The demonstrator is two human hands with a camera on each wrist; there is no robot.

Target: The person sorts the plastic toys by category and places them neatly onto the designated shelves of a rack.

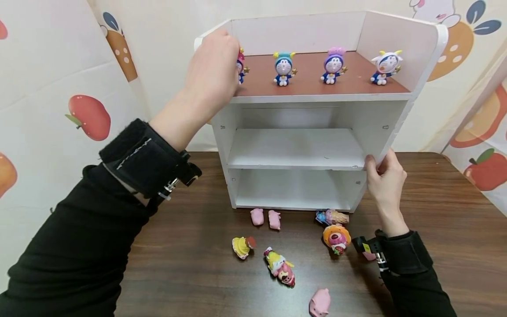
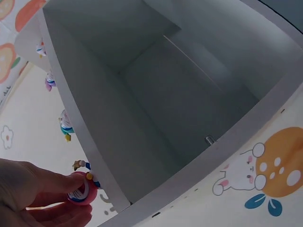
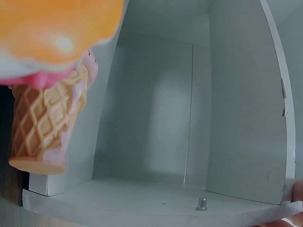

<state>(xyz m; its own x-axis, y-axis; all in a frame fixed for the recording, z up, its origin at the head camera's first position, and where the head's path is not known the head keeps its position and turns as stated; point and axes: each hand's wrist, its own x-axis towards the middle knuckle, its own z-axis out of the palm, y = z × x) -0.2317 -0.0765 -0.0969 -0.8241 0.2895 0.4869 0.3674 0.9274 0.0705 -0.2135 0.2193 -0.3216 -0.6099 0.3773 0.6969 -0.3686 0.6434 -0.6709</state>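
Observation:
A small cat-like figurine with a pink-red hood [image 1: 240, 67] stands at the left end of the shelf unit's top, partly hidden in the head view. My left hand [image 1: 215, 66] pinches it, and in the left wrist view the thumb lies against the figurine [image 2: 84, 193]. With thumb and fingers, my right hand [image 1: 386, 178] grips the right side edge of the white shelf unit [image 1: 297, 147]. Along the same brown top stand a teal-hooded figurine [image 1: 283, 69], a pink-purple-hooded figurine [image 1: 333, 66] and a white-hooded figurine [image 1: 386, 67].
Below the unit, the wooden table [image 1: 186, 273] bears pink pig figures [image 1: 320, 303], a yellow-dressed piece [image 1: 242, 247], a yellow-and-pink figurine [image 1: 279, 267], an orange-rimmed figurine [image 1: 336, 239] and an ice-cream-cone piece [image 1: 336, 217]. Behind the unit hangs a fruit-patterned cloth [image 1: 166, 39].

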